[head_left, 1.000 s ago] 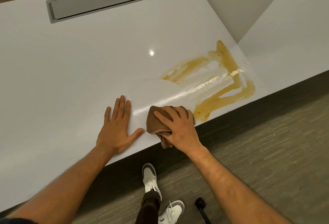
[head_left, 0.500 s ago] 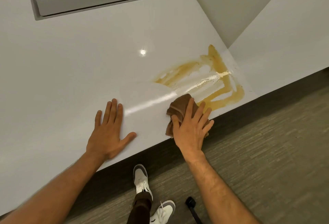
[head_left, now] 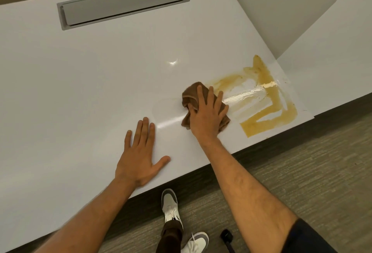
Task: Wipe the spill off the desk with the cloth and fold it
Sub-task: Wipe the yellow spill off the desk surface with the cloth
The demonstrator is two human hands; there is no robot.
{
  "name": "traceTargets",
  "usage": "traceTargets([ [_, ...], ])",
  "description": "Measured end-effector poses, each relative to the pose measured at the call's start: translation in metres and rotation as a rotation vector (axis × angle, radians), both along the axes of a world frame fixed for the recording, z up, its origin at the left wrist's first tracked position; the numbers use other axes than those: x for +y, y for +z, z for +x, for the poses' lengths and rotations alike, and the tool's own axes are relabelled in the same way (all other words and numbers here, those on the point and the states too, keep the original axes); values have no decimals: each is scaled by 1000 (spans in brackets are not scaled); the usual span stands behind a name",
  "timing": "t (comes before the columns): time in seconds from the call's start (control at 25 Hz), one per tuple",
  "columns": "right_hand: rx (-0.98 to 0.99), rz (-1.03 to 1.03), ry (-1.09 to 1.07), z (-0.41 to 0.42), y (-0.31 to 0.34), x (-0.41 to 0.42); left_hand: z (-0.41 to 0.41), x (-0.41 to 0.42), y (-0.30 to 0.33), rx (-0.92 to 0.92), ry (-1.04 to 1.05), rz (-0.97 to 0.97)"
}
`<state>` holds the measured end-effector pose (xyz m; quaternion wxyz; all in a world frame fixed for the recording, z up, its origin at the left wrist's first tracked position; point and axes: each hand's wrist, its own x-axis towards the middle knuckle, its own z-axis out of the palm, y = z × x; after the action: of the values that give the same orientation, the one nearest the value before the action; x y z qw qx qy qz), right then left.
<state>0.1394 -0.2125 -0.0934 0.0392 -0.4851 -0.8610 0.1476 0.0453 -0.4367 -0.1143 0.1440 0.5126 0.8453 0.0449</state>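
We press the cloth (head_left: pixel 203 103) onto the surface (head_left: pixel 96 83) with our right hand (head_left: pixel 206 115). The fingers lie spread and almost straight on top of it, so this is not a closed grip; the palm pushes the cloth flat, probably so that more of it soaks up liquid as it slides. The thumb seems tucked at the cloth's left fold, but we cannot tell whether it pinches. Our left hand (head_left: pixel 140 158) rests flat on the surface, fingers straight and apart, holding nothing. We think it is there to support our weight while we lean over the edge.

The cloth is brown and bunched into loose folds, not spread out. It sits near the front edge of the surface, touching the left end of the spill (head_left: pixel 263 104).

The spill is yellow-brown with pale, shiny streaks through its middle, where the liquid is thinner. Thick bands are on its right side and along the front, close to the edge. We judge that the wiping is partly done and the folding is not yet begun.
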Motion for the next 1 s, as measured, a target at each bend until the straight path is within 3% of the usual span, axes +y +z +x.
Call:
traceTargets([
  [0.28,-19,-13,498,-44,2,-13,1,0,1,-30,18,14],
  [0.44,19,-25,750,-10,3,-15,1,2,7,-67,29,22],
  [0.64,54,39,889,62,-6,-26,2,0,8,-39,10,-9],
  [0.76,38,95,843,98,-9,-14,2,0,9,-39,11,-20],
  [1.0,16,124,304,69,-10,-2,1,1,10,-57,18,-31],
])
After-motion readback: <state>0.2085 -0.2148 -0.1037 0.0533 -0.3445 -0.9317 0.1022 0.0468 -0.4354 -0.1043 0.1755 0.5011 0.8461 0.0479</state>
